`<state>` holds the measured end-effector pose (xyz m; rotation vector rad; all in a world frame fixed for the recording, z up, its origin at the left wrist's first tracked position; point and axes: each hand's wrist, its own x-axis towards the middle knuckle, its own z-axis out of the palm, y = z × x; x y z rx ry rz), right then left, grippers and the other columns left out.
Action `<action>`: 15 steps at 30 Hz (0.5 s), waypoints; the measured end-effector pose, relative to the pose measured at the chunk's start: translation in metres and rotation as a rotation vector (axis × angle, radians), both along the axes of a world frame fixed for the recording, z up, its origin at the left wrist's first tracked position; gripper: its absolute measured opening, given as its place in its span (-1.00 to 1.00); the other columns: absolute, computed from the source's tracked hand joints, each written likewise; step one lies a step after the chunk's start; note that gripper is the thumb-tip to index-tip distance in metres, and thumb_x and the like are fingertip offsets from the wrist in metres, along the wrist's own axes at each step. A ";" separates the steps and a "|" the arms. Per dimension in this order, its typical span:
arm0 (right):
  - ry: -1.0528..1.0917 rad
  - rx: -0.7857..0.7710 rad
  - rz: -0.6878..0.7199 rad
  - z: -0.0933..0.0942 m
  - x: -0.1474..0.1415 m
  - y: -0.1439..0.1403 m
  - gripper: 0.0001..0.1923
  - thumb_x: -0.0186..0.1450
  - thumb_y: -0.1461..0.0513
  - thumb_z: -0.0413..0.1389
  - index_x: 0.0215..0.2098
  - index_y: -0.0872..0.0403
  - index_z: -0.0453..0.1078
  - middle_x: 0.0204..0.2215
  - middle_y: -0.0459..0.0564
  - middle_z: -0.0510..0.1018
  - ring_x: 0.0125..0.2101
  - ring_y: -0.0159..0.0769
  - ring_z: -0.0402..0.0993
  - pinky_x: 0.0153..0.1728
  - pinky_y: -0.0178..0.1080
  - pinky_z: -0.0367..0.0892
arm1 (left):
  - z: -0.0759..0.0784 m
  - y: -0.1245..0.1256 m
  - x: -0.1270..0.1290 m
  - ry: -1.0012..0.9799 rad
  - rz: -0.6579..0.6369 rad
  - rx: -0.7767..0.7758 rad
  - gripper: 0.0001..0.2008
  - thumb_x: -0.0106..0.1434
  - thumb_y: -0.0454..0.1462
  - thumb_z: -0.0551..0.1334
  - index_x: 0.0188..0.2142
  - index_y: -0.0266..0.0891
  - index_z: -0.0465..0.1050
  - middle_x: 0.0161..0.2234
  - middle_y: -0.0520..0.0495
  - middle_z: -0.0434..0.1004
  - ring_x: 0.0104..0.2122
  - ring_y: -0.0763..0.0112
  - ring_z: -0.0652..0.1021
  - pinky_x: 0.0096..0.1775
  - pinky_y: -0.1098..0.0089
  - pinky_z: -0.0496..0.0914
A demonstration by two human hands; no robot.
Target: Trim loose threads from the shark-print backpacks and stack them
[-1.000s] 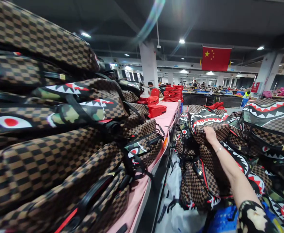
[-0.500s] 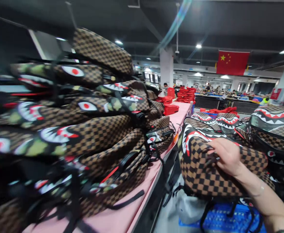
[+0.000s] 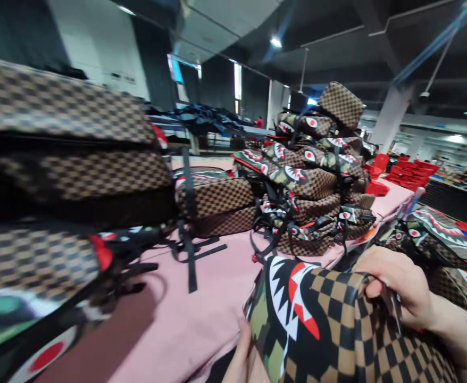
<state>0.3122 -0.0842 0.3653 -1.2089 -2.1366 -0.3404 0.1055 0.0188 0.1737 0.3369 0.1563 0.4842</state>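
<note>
A brown-and-black checkered backpack with a camouflage panel and printed shark teeth is at the lower right, over the pink table's front edge. My right hand is closed on the top of it, fingers pinching the fabric. A thin, dark metallic piece shows beneath that hand; I cannot make out what it is. At the bag's left side, my left hand grips the camouflage edge, partly cut off by the frame's bottom.
The pink tabletop runs away from me. Stacked checkered backpacks rise close on the left, and another tall pile of backpacks stands farther back. More shark-print bags lie at right. Red bags are heaped beyond.
My view has swung left. The backpack in my right hand has come from above the blue crate to the table's edge, and my left hand has come into view on its side.
</note>
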 end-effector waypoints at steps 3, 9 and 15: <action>-0.128 0.092 0.140 0.025 -0.030 0.025 -0.68 0.39 0.16 -0.16 -0.24 0.18 0.35 -0.45 0.09 0.51 -0.36 -0.29 0.46 -0.34 -0.25 0.39 | 0.023 0.016 -0.023 0.063 0.246 -0.070 -0.46 0.23 -0.06 0.10 0.17 -0.18 0.17 -0.03 -0.20 0.47 -0.01 0.05 0.44 0.05 0.06 0.27; -0.359 0.347 0.426 -0.015 -0.086 0.065 -0.67 0.36 0.16 -0.10 -0.32 0.24 0.38 -0.56 0.06 0.49 -0.50 -0.31 0.44 -0.45 -0.27 0.35 | 0.011 0.079 -0.068 0.161 0.461 -0.171 -0.52 0.27 -0.08 0.04 0.13 -0.22 0.23 -0.14 -0.19 0.55 -0.10 0.06 0.51 -0.04 0.05 0.37; -0.294 -0.518 0.314 -0.156 -0.102 0.082 -0.80 0.16 0.30 0.03 -0.24 0.04 0.37 -0.40 -0.15 0.54 -0.39 -0.41 0.44 -0.49 -0.40 0.24 | -0.132 0.071 -0.138 0.760 0.512 -0.347 -0.52 0.26 -0.19 0.05 0.15 -0.27 0.17 -0.16 -0.21 0.56 -0.06 0.18 0.49 -0.03 0.18 0.36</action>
